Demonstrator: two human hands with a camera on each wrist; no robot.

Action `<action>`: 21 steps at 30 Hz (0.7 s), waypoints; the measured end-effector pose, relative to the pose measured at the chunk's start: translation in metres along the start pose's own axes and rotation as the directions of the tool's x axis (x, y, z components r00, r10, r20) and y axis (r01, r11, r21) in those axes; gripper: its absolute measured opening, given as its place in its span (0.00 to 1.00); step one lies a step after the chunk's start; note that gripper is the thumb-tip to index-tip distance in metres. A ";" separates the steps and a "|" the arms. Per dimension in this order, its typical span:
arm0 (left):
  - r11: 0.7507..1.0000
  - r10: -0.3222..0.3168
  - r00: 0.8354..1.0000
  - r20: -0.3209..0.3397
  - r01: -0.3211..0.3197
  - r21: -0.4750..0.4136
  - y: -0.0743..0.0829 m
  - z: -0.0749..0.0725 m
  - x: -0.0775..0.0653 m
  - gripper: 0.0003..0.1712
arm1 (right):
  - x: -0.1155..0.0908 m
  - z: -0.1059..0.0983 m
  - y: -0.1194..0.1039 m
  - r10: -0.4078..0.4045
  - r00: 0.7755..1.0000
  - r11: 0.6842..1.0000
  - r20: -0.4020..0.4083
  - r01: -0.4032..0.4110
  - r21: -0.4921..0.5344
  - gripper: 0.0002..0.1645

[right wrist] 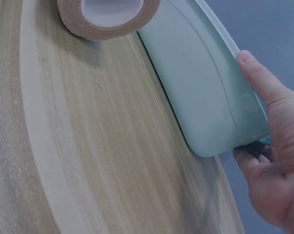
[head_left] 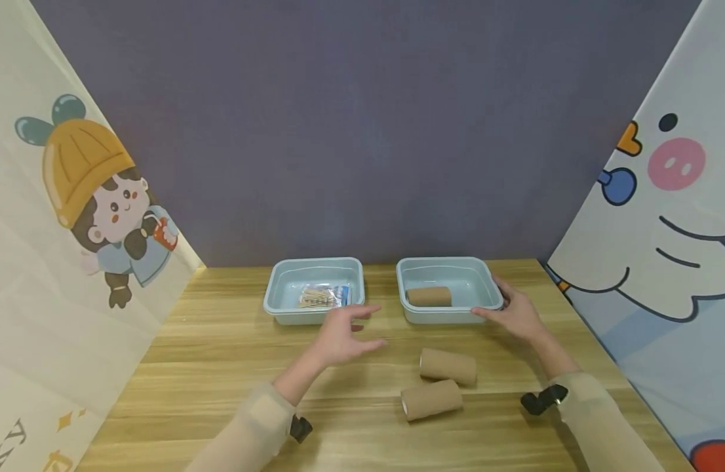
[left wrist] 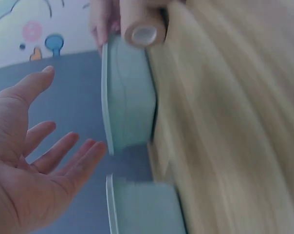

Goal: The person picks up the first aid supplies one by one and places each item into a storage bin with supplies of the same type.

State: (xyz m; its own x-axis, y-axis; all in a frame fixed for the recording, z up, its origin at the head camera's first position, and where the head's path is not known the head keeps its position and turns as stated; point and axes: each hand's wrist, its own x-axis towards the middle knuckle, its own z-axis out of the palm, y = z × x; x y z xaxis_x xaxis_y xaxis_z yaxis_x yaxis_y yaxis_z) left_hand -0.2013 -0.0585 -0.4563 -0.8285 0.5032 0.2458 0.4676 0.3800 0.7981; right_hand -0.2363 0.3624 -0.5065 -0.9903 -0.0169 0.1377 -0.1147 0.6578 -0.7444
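My right hand [head_left: 516, 316] holds the front right corner of a light blue plastic basket [head_left: 450, 317], its thumb [right wrist: 264, 80] along the rim and the other fingers round the side. One brown cardboard tube [head_left: 429, 296] lies in that basket. Two more cardboard tubes, a nearer one [head_left: 431, 400] and a farther one [head_left: 448, 366], lie on the table in front of it. Over the table, my left hand [head_left: 339, 337] is held with fingers spread and nothing in them. It overlaps the front corner of a second light blue basket [head_left: 292, 318] in the head view.
A clear packet of thin wooden sticks [head_left: 324, 296] with a blue label lies in the left basket. Both baskets stand near the back of the wood-grain table [head_left: 221, 367], before a dark grey panel [head_left: 362, 131]. Printed cloths flank the table on both sides.
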 end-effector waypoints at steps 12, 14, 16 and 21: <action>0.997 0.014 0.973 0.230 -0.031 0.071 0.013 0.059 0.007 0.42 | -0.002 0.002 0.006 0.014 1.000 1.000 0.009 -0.014 -0.026 0.67; 0.994 0.017 0.966 0.257 -0.044 0.103 0.014 0.066 0.006 0.42 | -0.001 0.003 0.006 0.016 1.000 0.999 0.004 -0.015 -0.036 0.67; 0.987 0.024 0.960 0.279 -0.067 0.147 0.013 0.072 0.005 0.41 | 0.000 0.003 0.006 0.019 1.000 0.999 -0.002 -0.019 -0.034 0.67; 0.971 0.011 0.962 0.272 -0.075 0.226 0.015 0.082 0.002 0.41 | 0.000 0.002 0.005 0.019 1.000 1.000 -0.007 -0.019 -0.020 0.67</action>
State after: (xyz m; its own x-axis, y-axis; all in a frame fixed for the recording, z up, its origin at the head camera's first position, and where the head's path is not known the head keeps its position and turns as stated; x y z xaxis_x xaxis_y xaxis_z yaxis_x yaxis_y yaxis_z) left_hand -0.1704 0.0115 -0.4887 -0.7082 0.6995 0.0952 0.5858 0.5070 0.6323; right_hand -0.2373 0.3639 -0.5115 -0.9917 0.0005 0.1282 -0.0945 0.6727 -0.7339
